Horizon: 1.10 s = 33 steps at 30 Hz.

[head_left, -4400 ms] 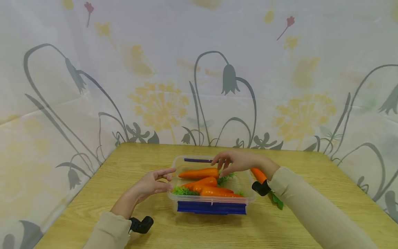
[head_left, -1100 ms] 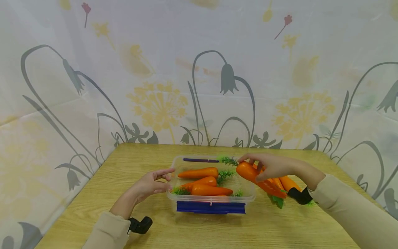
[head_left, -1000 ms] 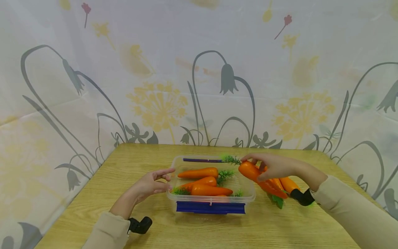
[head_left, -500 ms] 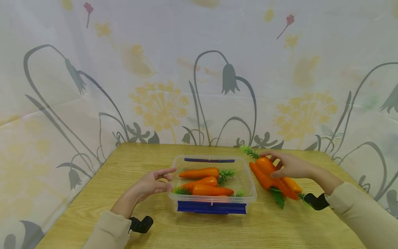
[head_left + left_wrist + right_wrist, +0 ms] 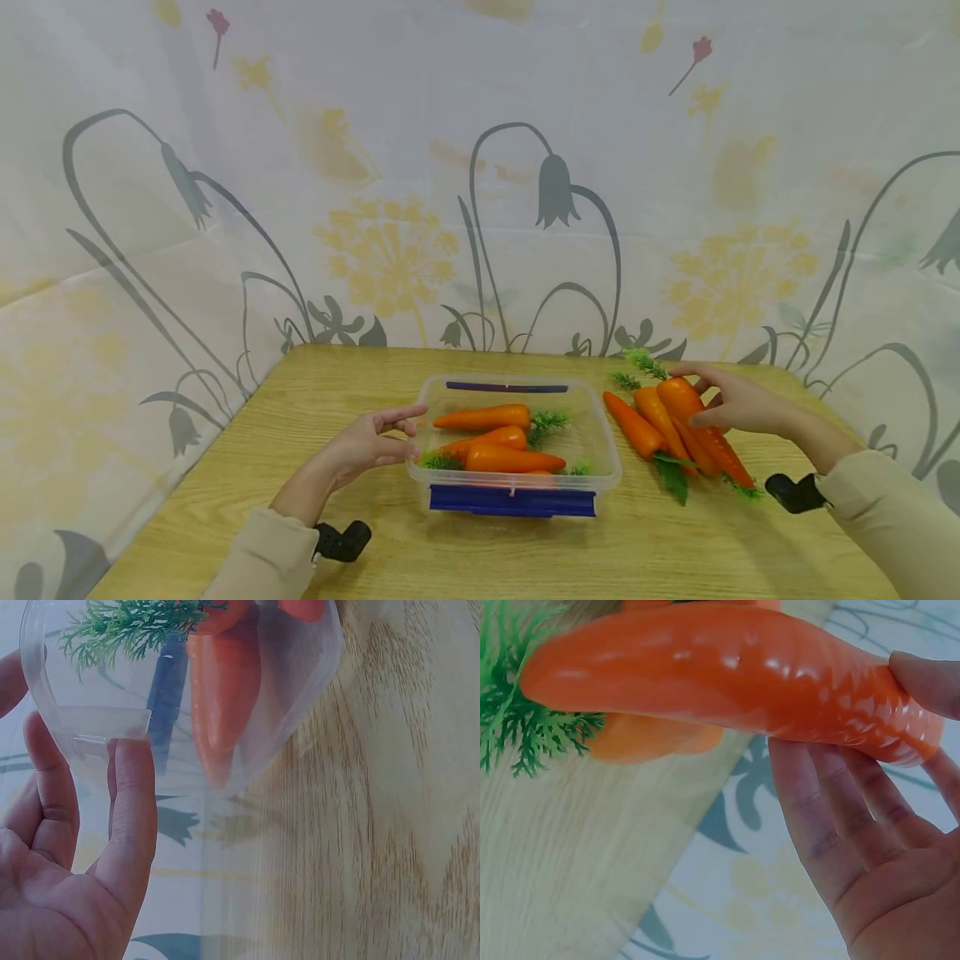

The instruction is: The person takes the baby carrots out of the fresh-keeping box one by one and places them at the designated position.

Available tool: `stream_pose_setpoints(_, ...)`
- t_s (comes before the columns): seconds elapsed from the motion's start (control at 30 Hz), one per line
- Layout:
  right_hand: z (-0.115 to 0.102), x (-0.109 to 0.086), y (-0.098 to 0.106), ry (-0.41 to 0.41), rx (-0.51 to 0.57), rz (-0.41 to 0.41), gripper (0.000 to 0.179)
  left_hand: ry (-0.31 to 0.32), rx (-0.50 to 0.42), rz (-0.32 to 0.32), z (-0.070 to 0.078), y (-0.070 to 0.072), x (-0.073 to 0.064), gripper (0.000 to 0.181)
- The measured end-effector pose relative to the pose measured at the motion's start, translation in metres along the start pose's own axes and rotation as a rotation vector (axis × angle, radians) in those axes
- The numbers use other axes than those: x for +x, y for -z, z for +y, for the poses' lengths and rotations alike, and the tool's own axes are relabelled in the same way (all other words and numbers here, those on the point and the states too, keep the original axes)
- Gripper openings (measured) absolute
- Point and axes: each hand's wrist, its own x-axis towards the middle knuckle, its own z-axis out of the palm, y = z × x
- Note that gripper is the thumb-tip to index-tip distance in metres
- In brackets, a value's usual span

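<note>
My right hand holds an orange toy carrot by its thick top end, over a pile of carrots on the right of the table. In the right wrist view the thumb and fingers lie on either side of the carrot. My left hand touches the left end of a clear plastic box with blue clips, its thumb and index finger spread apart. The left wrist view shows a fingertip at the box's clear side tab. Several carrots with green tops lie inside the box.
Beneath and beside the held carrot lie other carrots, one with broad green leaves. The wooden table meets a flower-patterned curtain at the back. Black cameras sit on both wrists.
My right hand has carried the carrot away from the box to the pile on the right. Earlier it reached into the box. My left hand has stayed at the box's left end.
</note>
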Motion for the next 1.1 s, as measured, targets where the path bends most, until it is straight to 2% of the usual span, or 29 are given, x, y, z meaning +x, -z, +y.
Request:
stream_pose_setpoints(0.33, 0.015, -0.014, 0.007, -0.035, 0.016, 0.036, 0.072, 0.017, -0.02, 0.002, 0.0, -0.001, 0.0, 0.062)
stream_pose_setpoints(0.5, 0.021, -0.019, 0.018, -0.062, -0.023, 0.088, 0.074, 0.012, -0.015, 0.002, 0.0, -0.001, 0.0, 0.063)
stream_pose_setpoints(0.7, 0.033, -0.021, 0.027, -0.098, 0.069, 0.102, 0.07, 0.009, -0.006, 0.005, 0.001, 0.0, -0.001, 0.062)
stream_pose_setpoints(0.83, 0.049, -0.022, 0.024, -0.1, 0.077, 0.134, 0.069, 0.016, -0.007, 0.006, 0.001, 0.0, -0.001, 0.062)
stream_pose_setpoints(0.97, 0.064, -0.022, 0.017, -0.064, 0.069, 0.186, 0.069, 0.011, 0.005, 0.003, 0.001, 0.0, -0.001, 0.063)
stream_pose_setpoints(1.1, 0.074, -0.023, 0.011, -0.08, 0.122, 0.157, 0.067, 0.006, 0.005, 0.004, 0.0, 0.0, 0.0, 0.062)
